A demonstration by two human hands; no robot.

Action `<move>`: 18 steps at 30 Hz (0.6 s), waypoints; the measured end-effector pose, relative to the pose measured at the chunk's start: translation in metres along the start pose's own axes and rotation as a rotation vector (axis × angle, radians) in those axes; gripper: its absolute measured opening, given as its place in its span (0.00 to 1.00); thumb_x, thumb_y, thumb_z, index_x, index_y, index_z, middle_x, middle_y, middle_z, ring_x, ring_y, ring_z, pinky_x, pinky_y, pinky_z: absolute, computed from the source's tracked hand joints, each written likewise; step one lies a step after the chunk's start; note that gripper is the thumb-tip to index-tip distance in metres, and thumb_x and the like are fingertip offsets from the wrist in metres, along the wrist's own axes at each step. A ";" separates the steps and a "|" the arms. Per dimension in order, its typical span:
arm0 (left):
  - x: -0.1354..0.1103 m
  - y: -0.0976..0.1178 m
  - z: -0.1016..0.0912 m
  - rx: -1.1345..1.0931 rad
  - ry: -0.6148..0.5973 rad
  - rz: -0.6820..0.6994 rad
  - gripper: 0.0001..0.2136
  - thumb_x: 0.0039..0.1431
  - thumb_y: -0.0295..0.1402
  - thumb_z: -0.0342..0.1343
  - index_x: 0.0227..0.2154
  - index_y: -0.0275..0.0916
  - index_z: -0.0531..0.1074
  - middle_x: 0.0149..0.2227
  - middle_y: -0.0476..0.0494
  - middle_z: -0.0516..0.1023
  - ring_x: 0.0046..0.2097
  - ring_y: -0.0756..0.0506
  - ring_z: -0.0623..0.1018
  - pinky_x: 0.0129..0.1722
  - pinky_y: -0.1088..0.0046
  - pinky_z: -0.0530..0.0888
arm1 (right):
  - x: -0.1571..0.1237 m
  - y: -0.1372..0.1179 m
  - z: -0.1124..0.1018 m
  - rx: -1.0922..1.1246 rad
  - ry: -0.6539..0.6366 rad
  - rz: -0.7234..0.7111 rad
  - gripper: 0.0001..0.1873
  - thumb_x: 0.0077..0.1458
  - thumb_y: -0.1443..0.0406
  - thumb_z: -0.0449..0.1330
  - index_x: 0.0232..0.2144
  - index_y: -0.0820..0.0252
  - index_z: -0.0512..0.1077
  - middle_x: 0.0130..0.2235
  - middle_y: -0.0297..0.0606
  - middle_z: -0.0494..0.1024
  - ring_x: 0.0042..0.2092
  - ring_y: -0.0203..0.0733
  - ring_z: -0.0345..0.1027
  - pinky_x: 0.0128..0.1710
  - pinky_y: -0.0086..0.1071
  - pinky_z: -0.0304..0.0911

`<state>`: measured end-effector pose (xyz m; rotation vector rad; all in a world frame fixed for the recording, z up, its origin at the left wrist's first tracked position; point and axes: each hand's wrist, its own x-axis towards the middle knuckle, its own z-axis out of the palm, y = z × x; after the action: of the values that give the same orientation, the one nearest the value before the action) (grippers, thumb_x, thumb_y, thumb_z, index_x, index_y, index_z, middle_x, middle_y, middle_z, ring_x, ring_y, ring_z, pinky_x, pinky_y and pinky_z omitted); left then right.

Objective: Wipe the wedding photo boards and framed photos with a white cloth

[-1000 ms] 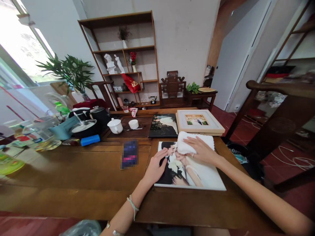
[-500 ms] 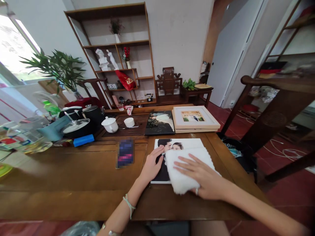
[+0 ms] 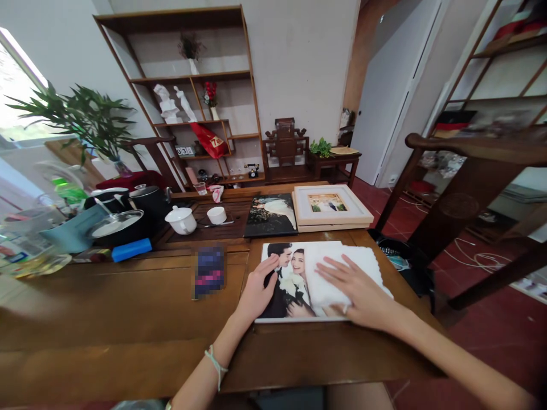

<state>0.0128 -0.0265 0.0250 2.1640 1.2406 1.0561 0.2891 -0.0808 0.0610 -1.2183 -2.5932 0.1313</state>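
Note:
A photo print with a white border (image 3: 294,304), showing a couple in wedding clothes, lies flat on the wooden table in front of me; its thickness suggests a panel or album, which I cannot tell apart. My left hand (image 3: 257,287) rests on its left side with fingers stretched out. Over the right part of the picture lies a fluffy white cloth (image 3: 367,262). Flat on top of this cloth is my right hand (image 3: 356,287), fingers spread and pressing down. The cloth and hand hide the picture's right side.
Behind the photo lie a dark photo panel (image 3: 270,215) and a pale wooden picture frame (image 3: 333,221). Leftward are a pixelated item (image 3: 209,271), a white lidded cup (image 3: 180,220), a white bowl (image 3: 216,214), a blue block (image 3: 132,250) and a pan (image 3: 117,226). A chair (image 3: 461,199) stands right.
My right hand has slid the white cloth to the right across the photo, uncovering more of the couple. My left hand stays on the left side. The view has shifted slightly.

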 end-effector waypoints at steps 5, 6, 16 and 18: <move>-0.001 -0.001 0.001 0.006 0.004 0.002 0.17 0.62 0.32 0.47 0.51 0.39 0.73 0.58 0.41 0.71 0.61 0.43 0.68 0.63 0.56 0.62 | -0.038 -0.054 -0.003 0.048 -0.153 -0.100 0.52 0.39 0.70 0.56 0.67 0.58 0.44 0.68 0.40 0.48 0.68 0.56 0.34 0.66 0.57 0.25; -0.001 -0.001 0.000 0.007 0.000 0.002 0.17 0.62 0.32 0.47 0.51 0.39 0.73 0.58 0.41 0.71 0.61 0.43 0.68 0.63 0.56 0.62 | -0.040 -0.056 -0.004 0.060 -0.166 -0.108 0.52 0.39 0.70 0.56 0.67 0.57 0.44 0.68 0.40 0.49 0.68 0.56 0.35 0.66 0.57 0.25; 0.000 0.004 -0.004 0.018 -0.023 -0.004 0.17 0.62 0.33 0.48 0.51 0.39 0.73 0.57 0.41 0.71 0.60 0.42 0.69 0.62 0.57 0.63 | 0.027 0.038 -0.009 -0.014 -0.003 0.127 0.34 0.53 0.64 0.55 0.63 0.59 0.57 0.63 0.43 0.61 0.66 0.48 0.49 0.65 0.52 0.40; 0.000 0.004 -0.004 0.021 -0.031 -0.005 0.17 0.62 0.33 0.48 0.52 0.39 0.72 0.57 0.40 0.71 0.61 0.42 0.68 0.62 0.57 0.63 | 0.041 0.053 -0.009 -0.044 0.012 0.183 0.32 0.55 0.63 0.54 0.62 0.63 0.58 0.63 0.47 0.62 0.65 0.49 0.51 0.65 0.52 0.42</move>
<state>0.0118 -0.0282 0.0304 2.1831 1.2482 1.0079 0.3060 -0.0153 0.0676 -1.4665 -2.4830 0.1032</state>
